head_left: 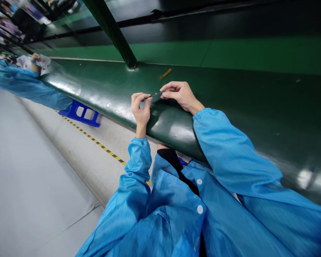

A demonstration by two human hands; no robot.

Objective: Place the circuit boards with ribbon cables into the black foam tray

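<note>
A dark green bench (243, 96), blackish piece (156, 93) upper centre, amber strip (165, 74) above, bright blue coat (171, 203) below (white buttons (200, 209)), yellow-and-black striped tape (96, 141) left.

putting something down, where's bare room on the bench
Widest: bench right of the right hand, beyond the right sleeve, only specks. Also left of the left hand, before the post. Crowded: between the hands, with a thin piece; by the orange strip; far left, at a co-worker's hand and plastic.
</note>
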